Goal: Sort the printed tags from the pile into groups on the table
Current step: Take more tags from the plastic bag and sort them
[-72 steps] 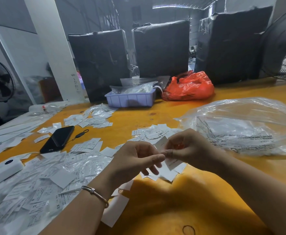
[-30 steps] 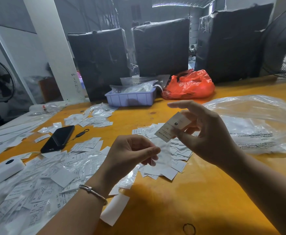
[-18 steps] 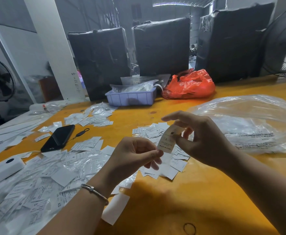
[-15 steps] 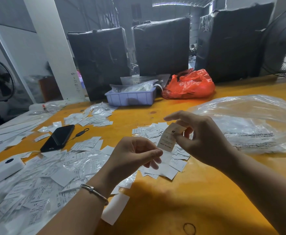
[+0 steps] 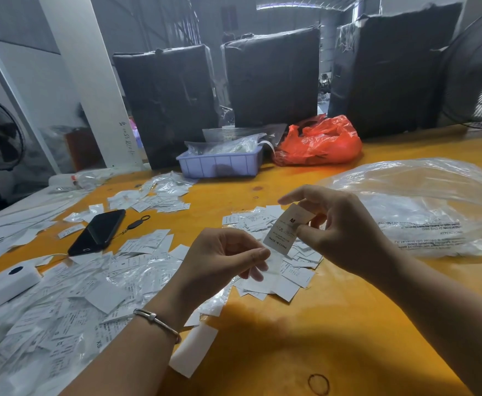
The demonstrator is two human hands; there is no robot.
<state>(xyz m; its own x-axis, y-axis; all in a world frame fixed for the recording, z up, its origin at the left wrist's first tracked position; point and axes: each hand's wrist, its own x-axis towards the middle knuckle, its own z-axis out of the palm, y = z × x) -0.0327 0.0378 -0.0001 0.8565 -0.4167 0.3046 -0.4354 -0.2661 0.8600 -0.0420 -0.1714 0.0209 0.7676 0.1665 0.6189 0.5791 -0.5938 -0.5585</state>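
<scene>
Right hand point(image 5: 345, 227) raised above the orange counter point(image 5: 305, 338), thumb and fingers pinching one printed tag point(image 5: 286, 230). Tag is a small pale rectangle, tilted, lower end slanting toward the left hand; a bold "M" sits near its top, fine lines of print below, then "MADE IN CHINA" at the bottom (middle lines too small to read).

Left hand point(image 5: 222, 258) just beside and below the tag, fingers curled, thumb and forefinger closed on a thin clear plastic sleeve point(image 5: 271, 267) that hangs beneath the tag's lower edge. A metal bangle point(image 5: 157, 321) sits on the left wrist.

Directly under both hands: a small group of tags point(image 5: 276, 278), white, overlapping, some face down and blank. Left of the left hand: the large loose pile point(image 5: 71, 298) of tags mixed with crinkled clear sleeves; "XS" shows on one. Beyond the left hand, another group point(image 5: 154, 195) lies farther off.

A black phone point(image 5: 98, 231) lies past the pile, a big clear plastic bag point(image 5: 422, 207) to the right of the right hand, a lilac plastic tray point(image 5: 219, 165) and red bag point(image 5: 319, 142) well beyond both hands.
</scene>
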